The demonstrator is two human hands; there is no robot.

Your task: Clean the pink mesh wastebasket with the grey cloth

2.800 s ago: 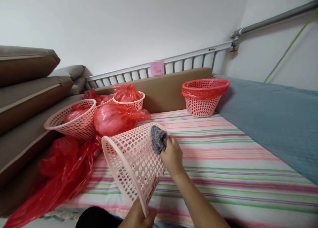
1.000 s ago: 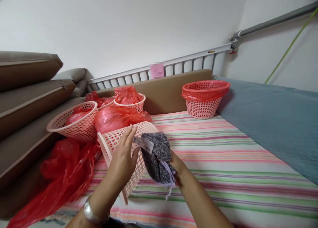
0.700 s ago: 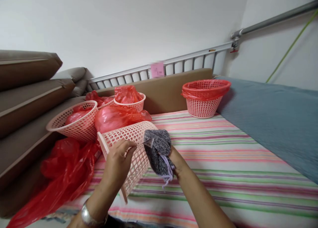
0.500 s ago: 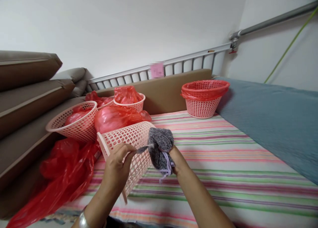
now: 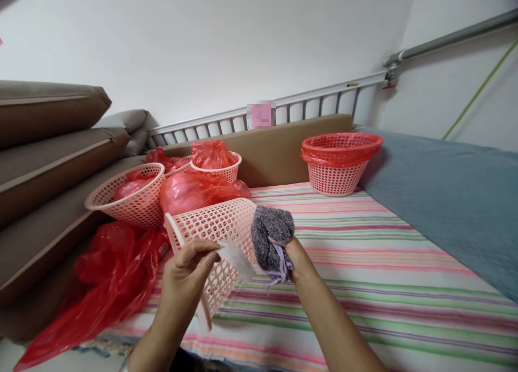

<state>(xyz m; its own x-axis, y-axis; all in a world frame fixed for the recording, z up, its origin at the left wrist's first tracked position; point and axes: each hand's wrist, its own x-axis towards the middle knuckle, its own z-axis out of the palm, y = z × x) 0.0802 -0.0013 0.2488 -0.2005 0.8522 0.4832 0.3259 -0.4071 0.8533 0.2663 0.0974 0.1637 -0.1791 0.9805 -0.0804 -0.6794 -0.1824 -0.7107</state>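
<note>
My left hand [image 5: 188, 277] pinches a corner of a thin white see-through piece [image 5: 238, 261], which looks like film or tissue, between thumb and fingertips. My right hand [image 5: 294, 256] is closed round a folded dark grey knitted item [image 5: 269, 234] with lilac strings [image 5: 281, 264] hanging from it; its exact kind is hard to make out. The white piece reaches close to the knitted item. Behind and below both hands, a pink perforated plastic basket [image 5: 220, 218] lies on its side on a striped sheet [image 5: 364, 296].
Red plastic bags [image 5: 105, 269] lie at left, beside a pink basket [image 5: 141, 210] with a red bag inside. Another bagged basket [image 5: 224, 173] stands behind. Stacked baskets [image 5: 338, 175] stand at back right. Brown cushions [image 5: 52, 161] pile up at left; blue cloth [image 5: 445, 188] covers the right.
My left hand has drawn the thin piece slightly away from the knitted item, and its white surface now spreads into view. The knitted item remains in my right hand. The view has shifted slightly.
</note>
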